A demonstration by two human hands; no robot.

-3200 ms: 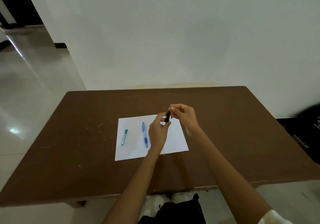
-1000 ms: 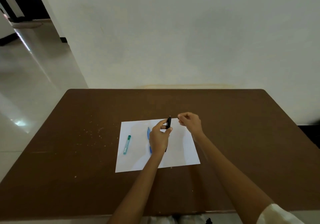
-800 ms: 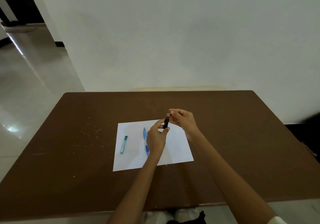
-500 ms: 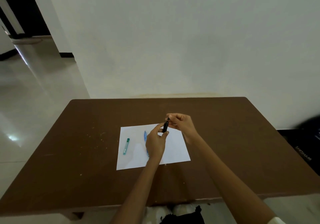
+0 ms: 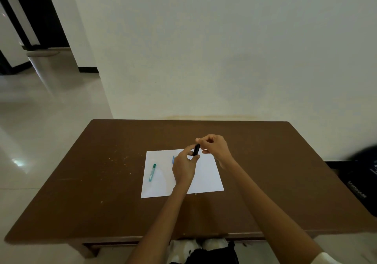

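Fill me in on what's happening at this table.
A person is working a slim black object with both hands, held above a white sheet of paper on the brown table. The left hand grips its lower part and the right hand pinches its top end. What the object is cannot be told. A teal tube lies on the sheet's left side, and a blue pen lies mostly hidden behind the left hand.

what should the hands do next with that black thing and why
Probably ease the right hand up, drawing off the top end of the black stick. The left hand grips its lower part upright above the paper, and the right hand pinches its top, so a pull apart looks set up.
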